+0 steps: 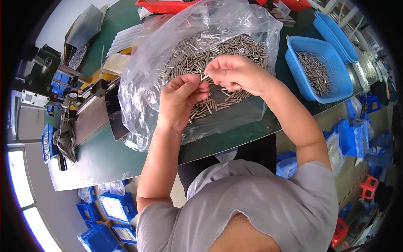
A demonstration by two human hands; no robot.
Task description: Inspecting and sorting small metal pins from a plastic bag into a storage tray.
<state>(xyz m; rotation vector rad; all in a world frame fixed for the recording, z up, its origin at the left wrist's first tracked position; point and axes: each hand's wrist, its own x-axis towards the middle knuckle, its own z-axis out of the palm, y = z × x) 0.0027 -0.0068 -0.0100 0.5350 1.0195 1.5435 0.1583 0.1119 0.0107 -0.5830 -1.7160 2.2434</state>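
A small metal pin (204, 78) spans the short gap between my two hands, above a heap of like pins. My left hand (181, 95) pinches its near end with thumb and forefinger, the other fingers curled. From the other side, my right hand (236, 73) grips it between thumb and fingertips. Beneath them, the pile of metal pins (247, 49) lies on a large clear plastic bag (142, 94) spread open on the green table (210, 147). Some loose pins are scattered under my wrists, nearer the table's front edge.
At right stands a blue basket (294, 71) with more pins, a second blue basket (333, 35) behind it. A metal fixture with a rod (73, 93) occupies the left side. Red trays (166, 6) sit at the back. Blue crates (117, 206) are on the floor.
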